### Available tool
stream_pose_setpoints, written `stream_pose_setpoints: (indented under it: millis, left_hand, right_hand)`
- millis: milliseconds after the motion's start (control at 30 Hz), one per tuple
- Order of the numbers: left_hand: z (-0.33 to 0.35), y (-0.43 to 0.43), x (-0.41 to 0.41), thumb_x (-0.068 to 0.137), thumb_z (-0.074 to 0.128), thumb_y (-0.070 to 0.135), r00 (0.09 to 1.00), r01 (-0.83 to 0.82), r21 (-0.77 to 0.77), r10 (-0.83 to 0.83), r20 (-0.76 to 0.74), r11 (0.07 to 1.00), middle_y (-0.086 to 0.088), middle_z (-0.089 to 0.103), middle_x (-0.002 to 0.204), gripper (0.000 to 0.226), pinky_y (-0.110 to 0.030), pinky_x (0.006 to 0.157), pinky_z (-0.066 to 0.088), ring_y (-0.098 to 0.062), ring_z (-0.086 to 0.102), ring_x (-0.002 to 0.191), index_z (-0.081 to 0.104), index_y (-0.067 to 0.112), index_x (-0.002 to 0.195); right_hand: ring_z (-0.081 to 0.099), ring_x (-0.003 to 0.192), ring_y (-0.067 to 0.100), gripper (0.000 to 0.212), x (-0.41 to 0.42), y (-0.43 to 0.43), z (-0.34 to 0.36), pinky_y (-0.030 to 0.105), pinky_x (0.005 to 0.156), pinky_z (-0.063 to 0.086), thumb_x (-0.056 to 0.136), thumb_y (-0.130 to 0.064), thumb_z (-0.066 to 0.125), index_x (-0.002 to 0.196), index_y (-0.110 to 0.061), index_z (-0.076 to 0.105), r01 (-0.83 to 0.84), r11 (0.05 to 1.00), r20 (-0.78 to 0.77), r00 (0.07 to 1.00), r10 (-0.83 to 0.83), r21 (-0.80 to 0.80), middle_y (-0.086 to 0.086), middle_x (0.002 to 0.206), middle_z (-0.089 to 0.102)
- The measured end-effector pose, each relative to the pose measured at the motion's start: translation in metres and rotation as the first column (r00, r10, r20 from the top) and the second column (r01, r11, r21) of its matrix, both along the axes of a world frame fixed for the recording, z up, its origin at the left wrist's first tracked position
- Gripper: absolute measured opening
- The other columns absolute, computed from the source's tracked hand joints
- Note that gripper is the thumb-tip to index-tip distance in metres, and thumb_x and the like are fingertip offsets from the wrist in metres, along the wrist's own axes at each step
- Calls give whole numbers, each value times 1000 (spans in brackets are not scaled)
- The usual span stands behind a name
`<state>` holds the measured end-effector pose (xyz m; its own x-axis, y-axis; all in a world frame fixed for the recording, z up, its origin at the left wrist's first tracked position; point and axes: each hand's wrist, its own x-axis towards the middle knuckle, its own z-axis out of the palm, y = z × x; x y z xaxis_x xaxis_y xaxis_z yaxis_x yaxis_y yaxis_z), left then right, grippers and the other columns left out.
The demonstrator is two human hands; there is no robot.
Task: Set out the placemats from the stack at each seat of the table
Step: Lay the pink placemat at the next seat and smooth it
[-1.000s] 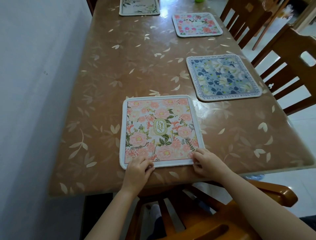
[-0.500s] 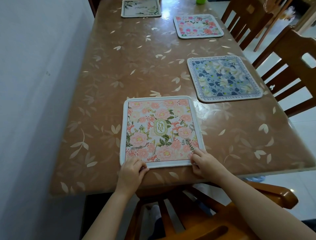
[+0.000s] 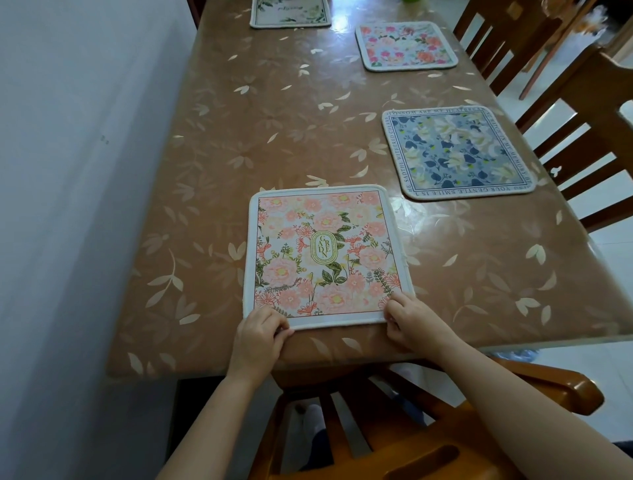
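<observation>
A pink floral placemat (image 3: 325, 253) lies flat at the near end of the brown table (image 3: 239, 137). My left hand (image 3: 258, 337) pinches its near left corner. At the near right corner, my right hand (image 3: 412, 320) grips the mat's edge with curled fingers. A blue floral placemat (image 3: 457, 152) lies at the right side. Farther back on the right lies a pink and white placemat (image 3: 406, 46). A pale green placemat (image 3: 289, 13) sits at the far end, cut off by the frame top.
A white wall (image 3: 68, 205) runs along the table's left side. Wooden chairs (image 3: 589, 137) stand along the right. An orange-brown chair (image 3: 428, 428) is under my arms at the near end. A green object (image 3: 412, 1) shows at the far edge.
My left hand slid left along the near edge of the pink mat to its corner. My right hand stayed at the right corner. The mat barely shifted.
</observation>
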<state>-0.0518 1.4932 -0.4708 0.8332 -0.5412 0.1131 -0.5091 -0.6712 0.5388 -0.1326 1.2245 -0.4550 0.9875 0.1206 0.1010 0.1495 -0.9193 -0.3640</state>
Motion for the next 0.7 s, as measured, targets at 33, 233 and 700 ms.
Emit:
stream_pose_setpoints:
  millis: [33,233,700]
  left_hand:
    - [0,1,0,66,78,4,1000,-1,3,1,3,1000,-3,58,69,19,-29,60,42,-20,53,66,59,9,69]
    - [-2,9,1,67,78,10,999,-30,23,30,14,999,0,58,73,23,-30,62,42,-19,52,70,56,13,71]
    - [-5,16,-1,65,80,13,998,-43,68,39,46,997,1,55,69,28,-28,60,36,-19,50,64,52,14,67]
  right_hand:
    - [55,51,32,25,0,0,0,29,47,47,47,19,69,56,4,52,0,1000,3,1000,0,1,21,58,54]
    - [54,52,32,24,1,0,-1,29,48,45,49,19,68,57,4,51,7,1000,-3,1000,-7,11,21,59,54]
    - [54,50,30,26,-2,6,4,25,50,42,46,20,69,55,3,51,-12,1000,-3,1000,12,16,20,57,54]
